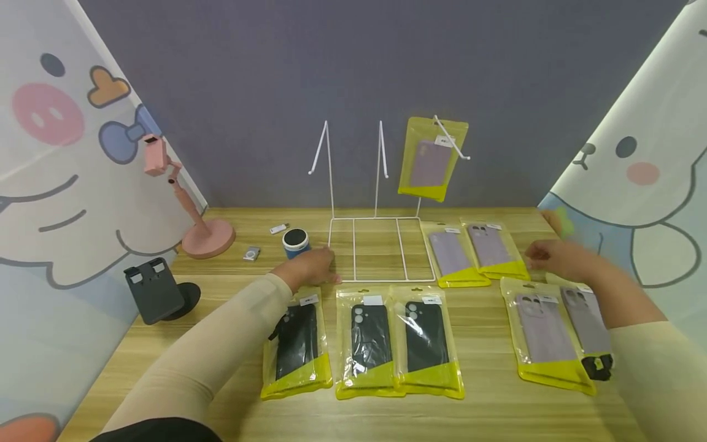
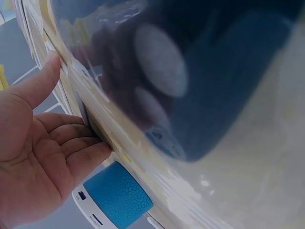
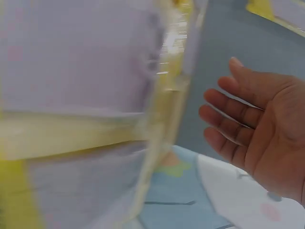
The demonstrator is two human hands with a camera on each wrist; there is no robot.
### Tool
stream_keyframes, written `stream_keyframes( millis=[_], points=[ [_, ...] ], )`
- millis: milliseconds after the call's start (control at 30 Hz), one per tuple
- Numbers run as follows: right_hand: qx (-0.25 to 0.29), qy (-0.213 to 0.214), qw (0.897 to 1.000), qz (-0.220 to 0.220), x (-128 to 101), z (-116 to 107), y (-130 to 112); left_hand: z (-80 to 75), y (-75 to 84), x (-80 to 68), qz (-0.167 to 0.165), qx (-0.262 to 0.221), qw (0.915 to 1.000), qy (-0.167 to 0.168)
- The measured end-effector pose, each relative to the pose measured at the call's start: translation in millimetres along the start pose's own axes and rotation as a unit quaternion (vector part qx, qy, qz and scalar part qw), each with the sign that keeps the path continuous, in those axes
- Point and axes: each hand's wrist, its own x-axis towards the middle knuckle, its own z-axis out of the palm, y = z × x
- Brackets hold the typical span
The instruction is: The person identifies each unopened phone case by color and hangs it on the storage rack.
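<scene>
My left hand point(image 1: 310, 268) rests at the near left corner of a white wire display rack point(image 1: 381, 280), beside a blue speaker with a white rim point(image 2: 116, 195). Its thumb stands apart from the loosely bent fingers, which hold nothing. Just below it lies a black phone case in a clear and yellow pouch point(image 1: 298, 344). My right hand point(image 1: 564, 258) hovers with relaxed, empty fingers at the right. Around it lie lilac phone cases in pouches, one pouch point(image 1: 547, 331) nearer me and another pouch point(image 1: 494, 248) beside the rack. One lilac case pouch point(image 1: 431, 162) hangs on the rack's right hook.
Two more black case pouches lie in front of the rack, including a middle pouch point(image 1: 370, 344). At the left stand a pink lamp-like stand point(image 1: 207, 238) and a black phone holder point(image 1: 157, 291). A small white stick point(image 1: 278, 228) lies behind the speaker. A grey partition closes the back.
</scene>
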Motion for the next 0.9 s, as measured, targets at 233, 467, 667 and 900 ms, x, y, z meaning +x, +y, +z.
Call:
stream_keyframes(
  millis=[233,467,667,900],
  points=[
    [0.007,-0.056,0.998,0.01,-7,22,17,-0.7,1.8,-0.6,-0.001,-0.004,1.0,-0.001],
    [0.001,-0.054,0.999,-0.007,-6,29,19,-0.4,1.9,-1.4,0.002,0.002,1.0,0.001],
    [-0.01,-0.036,0.999,-0.025,-7,26,15,-0.6,1.8,-0.9,0.004,0.006,1.0,0.003],
    [0.014,-0.01,0.999,-0.039,-13,7,-10,0.2,1.3,-0.5,0.003,0.001,1.0,0.003]
  ],
)
